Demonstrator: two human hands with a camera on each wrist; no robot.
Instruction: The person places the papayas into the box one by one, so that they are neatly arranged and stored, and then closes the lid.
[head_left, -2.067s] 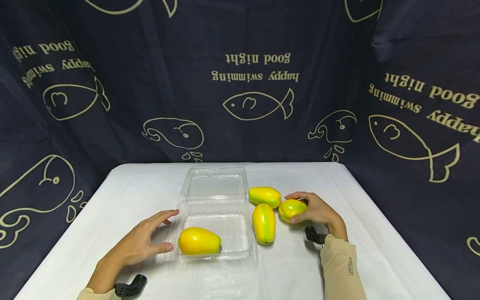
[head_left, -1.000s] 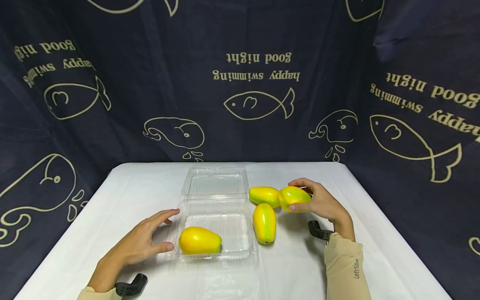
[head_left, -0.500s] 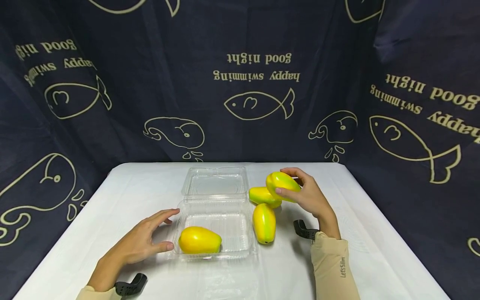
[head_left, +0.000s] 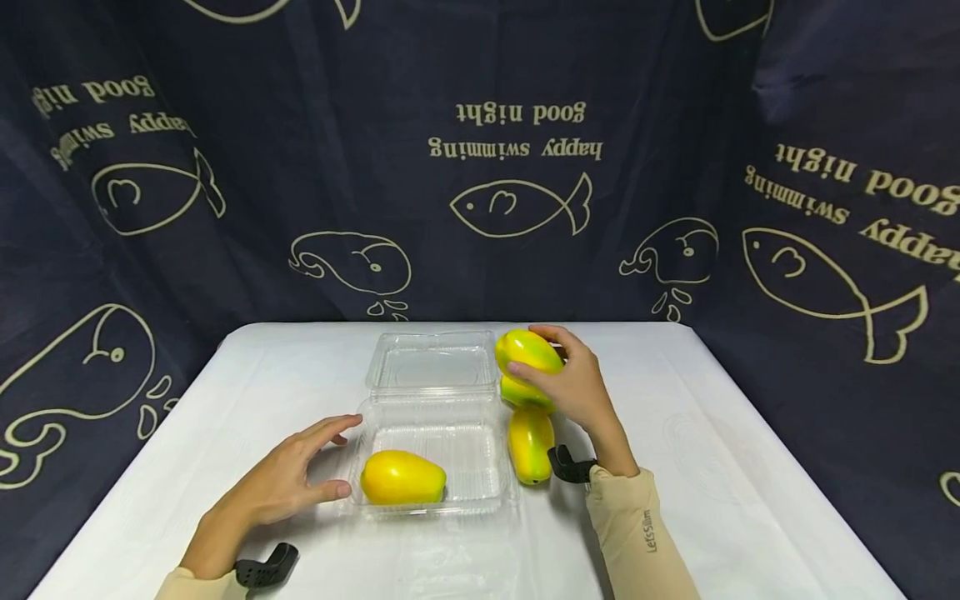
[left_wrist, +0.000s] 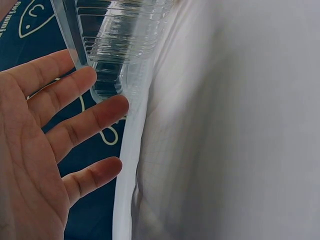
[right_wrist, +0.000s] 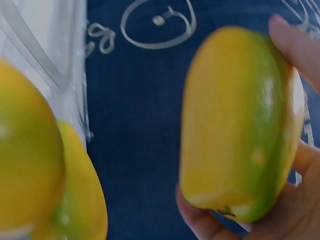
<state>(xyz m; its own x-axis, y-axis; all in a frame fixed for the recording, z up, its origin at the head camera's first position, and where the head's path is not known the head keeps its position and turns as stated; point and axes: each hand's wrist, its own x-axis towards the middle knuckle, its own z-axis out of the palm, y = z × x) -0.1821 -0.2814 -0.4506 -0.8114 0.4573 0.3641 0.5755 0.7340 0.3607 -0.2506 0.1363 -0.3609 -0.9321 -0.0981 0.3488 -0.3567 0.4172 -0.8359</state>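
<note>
My right hand grips a yellow-green papaya between thumb and fingers, raised over the table. In the right wrist view the held papaya shows its stem end low down. Below it in the head view lie a second papaya, partly hidden, and a third papaya. One more papaya lies inside the clear plastic container, toward its front left. Next to that container's left side is my left hand, holding nothing. Its spread fingers are near the wall; contact is unclear.
The container's hinged lid lies folded back behind its base. A white cloth covers the table. Dark blue curtain with fish drawings stands behind and at both sides.
My right hand has lifted the papaya off the table and carried it left and farther back, over the second papaya. The left hand has stayed beside the container.
</note>
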